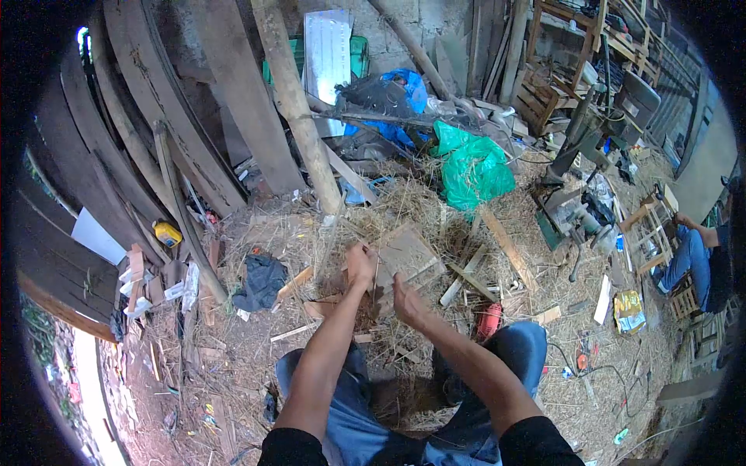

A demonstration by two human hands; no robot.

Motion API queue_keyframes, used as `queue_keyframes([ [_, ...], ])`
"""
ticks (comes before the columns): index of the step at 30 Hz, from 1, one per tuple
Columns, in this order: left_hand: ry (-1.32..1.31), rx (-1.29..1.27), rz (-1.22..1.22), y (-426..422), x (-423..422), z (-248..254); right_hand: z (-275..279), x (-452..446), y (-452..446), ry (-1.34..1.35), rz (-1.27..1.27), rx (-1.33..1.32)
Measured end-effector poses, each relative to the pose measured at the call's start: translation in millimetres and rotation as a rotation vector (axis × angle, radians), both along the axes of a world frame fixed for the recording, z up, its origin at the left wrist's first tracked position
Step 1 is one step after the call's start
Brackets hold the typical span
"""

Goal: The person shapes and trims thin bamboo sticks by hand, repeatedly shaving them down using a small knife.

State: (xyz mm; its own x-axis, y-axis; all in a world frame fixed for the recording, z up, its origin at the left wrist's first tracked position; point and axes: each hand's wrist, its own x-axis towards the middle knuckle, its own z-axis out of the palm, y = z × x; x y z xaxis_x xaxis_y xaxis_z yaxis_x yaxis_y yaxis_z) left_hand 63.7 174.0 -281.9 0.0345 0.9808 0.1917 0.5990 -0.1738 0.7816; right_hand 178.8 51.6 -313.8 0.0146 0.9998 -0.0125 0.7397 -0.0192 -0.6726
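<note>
My left hand (360, 266) is closed at the left side of a wooden board piece (406, 255) that lies low in front of me. My right hand (408, 301) is closed just below the board's near edge. A thin upright strip shows between the two hands, but I cannot make out what either hand grips. Straw and wood scraps lie around the board. A red object (489, 320) rests by my right knee.
Dark cloth (263, 282) lies to the left, with a yellow container (167, 233) beyond it. A green plastic bag (472, 172) lies ahead. A machine (579, 210) stands to the right, and another person (691, 260) sits at the far right edge. Planks lean on the left.
</note>
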Motion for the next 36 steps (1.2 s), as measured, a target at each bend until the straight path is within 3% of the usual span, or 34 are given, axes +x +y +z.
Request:
queue_keyframes([
  [2, -0.041, -0.062, 0.012, -5.7, 5.6, 10.3, 26.5, -2.9, -0.3, 0.068, -0.03, 0.009],
  [5, 0.118, -0.03, -0.05, -9.7, 14.4, 22.4, 36.8, 2.2, 11.4, 0.132, -0.06, -0.143],
  [7, 0.264, 0.06, -0.022, -6.4, 22.1, 18.8, 28.7, 8.7, 12.3, 0.03, 0.016, -0.022],
  [11, 0.15, 0.01, -0.087, -6.6, 24.3, 23.7, 25.5, 14.8, 6.8, 0.088, -0.001, -0.219],
  [14, 0.146, 0.017, -0.116, -4.2, 25.1, 31.5, 13.1, 23.4, -13.6, 0.179, 0.067, 0.039],
  [16, 0.152, -0.025, -0.095, -6.5, 25.4, 31.2, 22.8, 24.9, -13.7, 0.062, 0.035, -0.294],
  [17, 0.152, -0.029, -0.102, -7.1, 23.8, 31.5, 16.3, 23.2, -11.6, 0.063, 0.028, -0.298],
  [20, 0.099, -0.014, -0.16, -3.8, 25.8, 31.5, 0.3, 17.8, 4.5, 0.176, -0.042, -0.203],
  [22, 0.149, 0.001, -0.125, -7.8, 27.1, 36.9, 23.9, 8.0, 11.7, 0.183, -0.039, 0.0],
  [24, 0.131, 0.009, -0.119, -8.3, 25.6, 35.8, 35.9, 6.1, 14.8, 0.251, -0.072, -0.122],
  [27, 0.117, -0.005, -0.113, -4.2, 24.6, 30.3, 26.9, 8.2, 11.0, 0.277, -0.083, -0.097],
  [32, 0.152, -0.021, -0.118, -0.1, 26.0, 29.0, -7.9, 19.8, -17.3, 0.043, -0.048, -0.062],
  [36, 0.156, 0.029, -0.126, -5.2, 25.1, 30.3, -25.4, 21.1, -12.0, 0.102, -0.019, 0.004],
])
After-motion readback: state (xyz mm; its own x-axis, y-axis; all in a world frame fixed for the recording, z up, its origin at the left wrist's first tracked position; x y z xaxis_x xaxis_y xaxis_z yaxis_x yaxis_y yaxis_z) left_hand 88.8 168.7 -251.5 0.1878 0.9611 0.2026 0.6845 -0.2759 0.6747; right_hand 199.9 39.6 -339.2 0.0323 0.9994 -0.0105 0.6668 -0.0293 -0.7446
